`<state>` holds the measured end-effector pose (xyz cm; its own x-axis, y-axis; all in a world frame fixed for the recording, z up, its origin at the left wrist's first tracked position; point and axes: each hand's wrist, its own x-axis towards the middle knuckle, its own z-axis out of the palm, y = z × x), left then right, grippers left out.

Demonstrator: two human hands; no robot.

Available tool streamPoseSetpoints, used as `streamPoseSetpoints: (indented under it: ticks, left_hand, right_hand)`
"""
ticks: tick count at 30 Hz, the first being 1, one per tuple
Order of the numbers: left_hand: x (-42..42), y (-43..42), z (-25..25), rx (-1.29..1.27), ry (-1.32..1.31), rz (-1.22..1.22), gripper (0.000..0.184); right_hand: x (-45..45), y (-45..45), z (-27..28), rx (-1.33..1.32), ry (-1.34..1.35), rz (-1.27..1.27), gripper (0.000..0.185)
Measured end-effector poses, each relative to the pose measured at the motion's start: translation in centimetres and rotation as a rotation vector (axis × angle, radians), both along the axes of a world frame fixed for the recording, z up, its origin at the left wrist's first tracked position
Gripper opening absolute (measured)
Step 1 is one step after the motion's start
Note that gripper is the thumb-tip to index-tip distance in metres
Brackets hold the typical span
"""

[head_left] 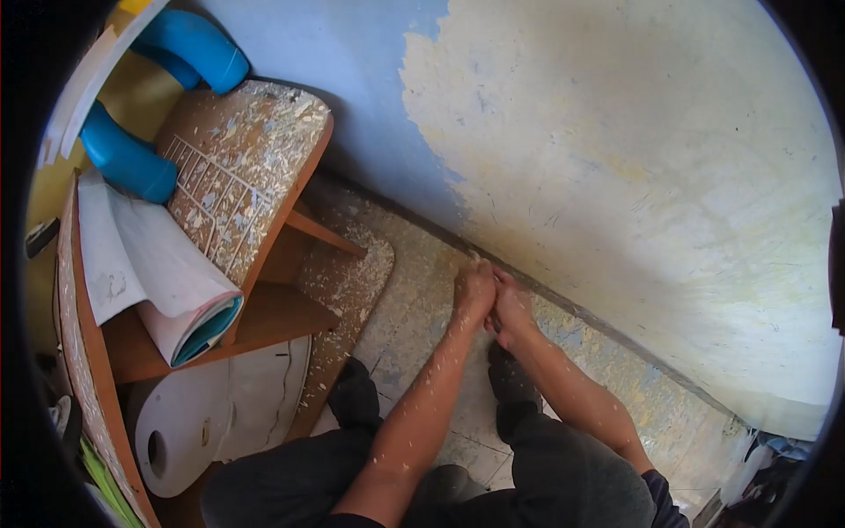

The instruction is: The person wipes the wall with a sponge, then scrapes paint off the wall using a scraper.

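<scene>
Near the foot of the partly stripped wall (616, 176), the left hand (475, 289) and right hand (514, 310) meet, fingers curled; what they grip, I cannot tell. Beside the wall, flakes (264, 114) litter the shelf (319, 141).

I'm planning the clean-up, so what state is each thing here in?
Wall: part blue, part bare and pale
Shelf: top strewn with flakes
Floor: strewn with flakes
Paper: folded over, on the shelf
Left hand: fingers curled, low by the wall
Right hand: fingers curled, near the left
Arms: speckled with flakes
</scene>
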<state>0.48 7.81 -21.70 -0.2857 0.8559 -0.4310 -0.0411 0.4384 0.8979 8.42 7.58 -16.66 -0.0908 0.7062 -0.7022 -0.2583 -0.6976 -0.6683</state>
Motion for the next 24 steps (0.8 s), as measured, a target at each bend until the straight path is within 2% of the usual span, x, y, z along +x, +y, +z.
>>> streamPoseSetpoints:
  ticks: [1, 4, 6, 8, 10, 11, 13, 14, 16, 18, 21, 23, 24]
  left_hand:
    - [-0.4, 0.5, -0.4, -0.083, -0.075, 0.04, 0.035]
    - [-0.2, -1.0, 0.6, -0.013, -0.152, 0.004, 0.034]
    - [0.2, 0.0, 0.9, 0.0, -0.111, -0.011, 0.033]
    - [0.6, -0.4, 0.9, 0.005, -0.093, -0.004, 0.033]
    - [-0.6, -0.2, 1.2, -0.159, -0.24, 0.014, 0.031]
    - [-0.4, -0.2, 1.5, -0.153, -0.235, 0.018, 0.031]
    - [0.4, -1.0, 2.1, 0.015, -0.1, 0.003, 0.03]
    - [0.5, -0.4, 1.6, -0.023, -0.064, -0.038, 0.03]
    - [0.4, -0.1, 0.8, -0.07, -0.132, 0.022, 0.03]
    - [0.2, 0.0, 0.8, -0.093, -0.187, 0.097, 0.03]
    - [0.2, -1.0, 1.4, -0.038, -0.184, 0.0, 0.029]
    - [0.8, -0.3, 2.2, -0.038, 0.06, -0.105, 0.033]
    - [0.7, -0.1, 1.6, -0.041, 0.051, -0.102, 0.033]
  right_hand:
    - [-0.2, -0.3, 0.0, 0.006, 0.001, 0.007, 0.035]
    - [-0.8, -1.0, 1.5, -0.024, 0.058, 0.004, 0.033]
    - [0.3, -0.9, 2.1, -0.039, -0.027, 0.013, 0.032]
    - [-0.1, -0.4, 0.6, -0.043, -0.029, 0.012, 0.032]
    - [-0.3, -0.3, 0.1, -0.023, -0.015, 0.022, 0.032]
    - [-0.3, -1.1, 0.8, -0.035, 0.011, -0.006, 0.032]
    - [-0.3, -1.3, 1.0, -0.056, 0.045, -0.053, 0.032]
    - [0.4, -1.0, 0.9, -0.029, 0.034, -0.017, 0.032]
    - [0.8, -1.2, 0.4, -0.003, 0.006, 0.035, 0.033]
    - [-0.6, -1.1, -0.4, -0.051, 0.012, -0.022, 0.034]
    - [0.7, -1.8, 2.4, -0.043, 0.053, -0.044, 0.034]
    - [1.2, -0.6, 2.5, -0.043, 0.007, 0.037, 0.037]
    - [1.0, -0.1, 0.9, -0.046, 0.007, 0.047, 0.036]
